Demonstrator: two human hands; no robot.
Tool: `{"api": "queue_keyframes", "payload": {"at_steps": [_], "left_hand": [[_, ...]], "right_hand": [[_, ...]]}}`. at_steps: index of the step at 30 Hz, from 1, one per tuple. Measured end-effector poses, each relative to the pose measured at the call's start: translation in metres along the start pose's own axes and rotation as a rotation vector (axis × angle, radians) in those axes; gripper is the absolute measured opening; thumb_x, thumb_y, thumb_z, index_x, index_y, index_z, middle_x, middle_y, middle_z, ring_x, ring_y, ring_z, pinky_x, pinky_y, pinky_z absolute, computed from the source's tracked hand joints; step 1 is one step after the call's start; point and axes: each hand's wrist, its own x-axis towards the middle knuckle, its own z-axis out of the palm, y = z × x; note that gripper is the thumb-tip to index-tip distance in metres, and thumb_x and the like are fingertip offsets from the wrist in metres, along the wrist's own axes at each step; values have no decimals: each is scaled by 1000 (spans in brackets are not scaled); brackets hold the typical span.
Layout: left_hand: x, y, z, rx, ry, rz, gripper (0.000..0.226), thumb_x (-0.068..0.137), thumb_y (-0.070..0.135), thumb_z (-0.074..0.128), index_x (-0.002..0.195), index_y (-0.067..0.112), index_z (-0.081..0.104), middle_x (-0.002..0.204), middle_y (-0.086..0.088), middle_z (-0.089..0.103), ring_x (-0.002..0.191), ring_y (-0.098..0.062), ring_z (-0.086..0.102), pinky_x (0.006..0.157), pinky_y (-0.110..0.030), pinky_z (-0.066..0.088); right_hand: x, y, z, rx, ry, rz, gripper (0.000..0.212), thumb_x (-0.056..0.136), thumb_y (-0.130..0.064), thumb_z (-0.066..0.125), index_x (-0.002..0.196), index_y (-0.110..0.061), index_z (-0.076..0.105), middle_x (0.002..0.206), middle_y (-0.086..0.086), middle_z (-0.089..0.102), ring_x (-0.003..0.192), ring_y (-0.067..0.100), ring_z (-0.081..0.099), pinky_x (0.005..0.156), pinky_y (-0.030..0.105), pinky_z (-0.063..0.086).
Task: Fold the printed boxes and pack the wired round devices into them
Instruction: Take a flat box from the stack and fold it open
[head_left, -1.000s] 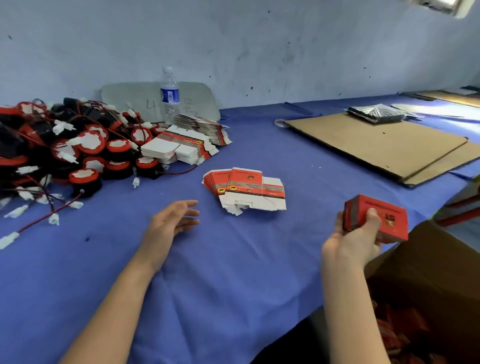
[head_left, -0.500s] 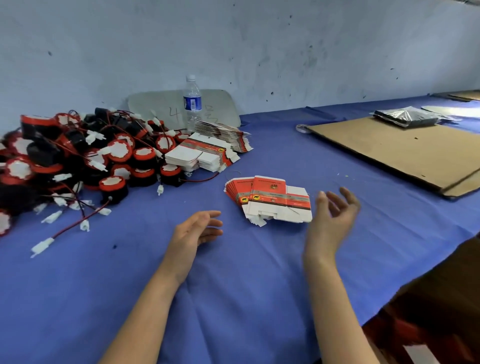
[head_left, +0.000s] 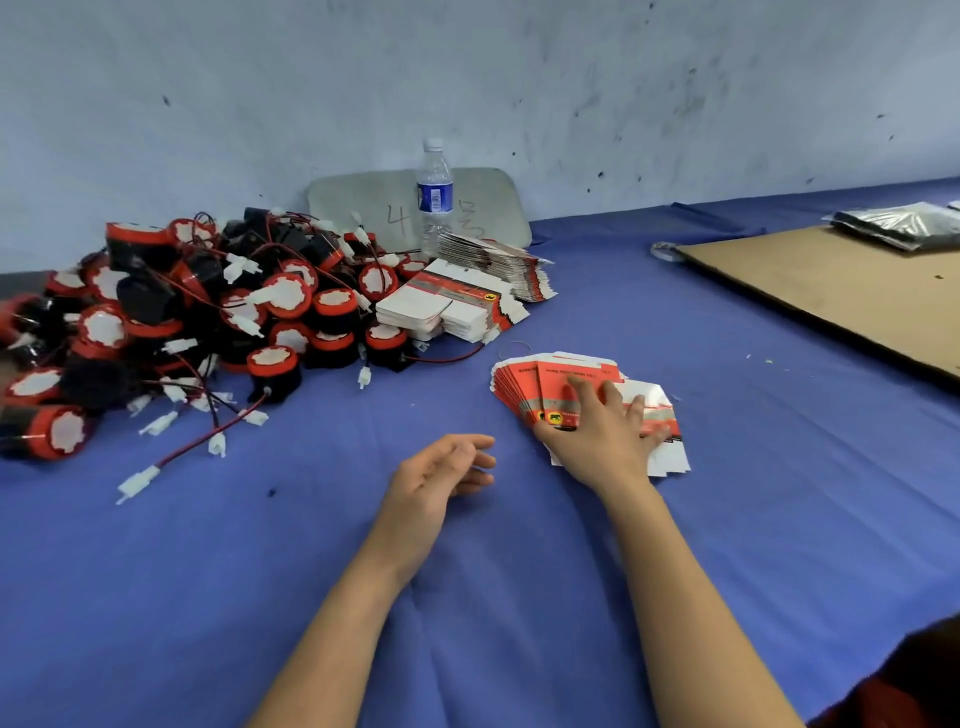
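A small packing workshop: a blue-clothed bench (head_left: 727, 519) against a scuffed wall (head_left: 571, 78), heaped wired round devices (head_left: 208, 322) at left, flat printed boxes (head_left: 524, 384), cardboard sheets (head_left: 831, 296) at right.

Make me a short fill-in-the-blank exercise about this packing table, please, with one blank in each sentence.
1. The right hand rests on the fanned stack of printed boxes, and the left hand holds ____.
2. The cloth on the table is ____.
3. The water bottle stands ____ near the wall.
4. The wires of the round devices end in ____ connectors.

Missing words: nothing; blue; upright; white.
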Motion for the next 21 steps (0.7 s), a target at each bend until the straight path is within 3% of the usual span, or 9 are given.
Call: {"api": "queue_keyframes", "payload": {"at_steps": [3, 5, 6, 8, 10, 13, 16, 19, 21], "left_hand": [[0, 0, 0, 15, -7, 15, 28, 95, 32, 48, 105, 16, 69, 99, -11, 70, 91, -23, 67, 84, -26, 53], [1, 0, 0, 10, -5, 14, 28, 94, 32, 49, 104, 15, 69, 99, -12, 70, 89, -22, 68, 82, -25, 53], [1, 0, -1, 5, -1, 8, 33, 90, 34, 47, 104, 15, 69, 99, -11, 70, 89, -21, 68, 82, -24, 53], [1, 0, -1, 3, 0, 7, 38, 87, 36, 44, 105, 15, 69, 98, -10, 70, 88, -21, 68, 82, -25, 52], [1, 0, 0, -7, 5, 14, 39, 87, 37, 44, 105, 14, 70, 98, -10, 71, 88, -23, 68, 82, -26, 53], [1, 1, 1, -5, 23, 27, 35, 91, 38, 49, 106, 14, 70, 97, -11, 71, 87, -24, 68, 80, -27, 53], [1, 3, 4, -1, 65, 51, 26, 98, 27, 47, 110, 16, 67, 96, -12, 71, 84, -23, 69, 81, -33, 50], [-1, 6, 8, 27, 132, 122, 36, 97, 32, 50, 133, 30, 49, 109, -3, 69, 92, -19, 69, 83, -30, 53], [-3, 9, 10, 67, 206, 193, 52, 93, 44, 52, 140, 49, 30, 128, 10, 57, 106, -9, 64, 88, -25, 53]], "right_hand": [[-1, 2, -5, 126, -9, -20, 76, 83, -51, 60, 147, -36, 23, 157, 1, 21, 146, 39, 4, 109, 67, -2], [-4, 2, -12, 241, 13, -22, 70, 84, -46, 58, 146, -36, 26, 152, 3, 34, 144, 39, 16, 112, 65, 10], [-6, 1, -14, 293, 56, -41, 62, 85, -44, 54, 143, -35, 34, 142, 5, 47, 138, 39, 30, 110, 61, 22], [-14, -2, -18, 401, 242, -77, 45, 84, -39, 46, 127, -28, 55, 103, 6, 66, 107, 35, 56, 94, 46, 43], [-20, -5, -21, 479, 491, -23, 37, 89, -31, 44, 119, -23, 65, 80, 7, 67, 84, 32, 59, 74, 34, 42], [-27, -8, -26, 578, 912, 43, 36, 94, -11, 44, 123, -16, 65, 93, 12, 73, 85, 33, 64, 70, 28, 40], [-35, -5, -35, 707, 1216, -212, 37, 94, 3, 39, 124, -4, 60, 117, 9, 66, 103, 18, 60, 85, 2, 36], [-39, -8, -34, 725, 1212, -452, 44, 93, 7, 36, 129, -11, 51, 121, 1, 59, 110, 11, 57, 93, 6, 37], [-40, -16, -27, 847, 984, -478, 43, 95, 2, 40, 128, -22, 54, 119, -18, 58, 105, -7, 57, 87, 6, 40]]}}
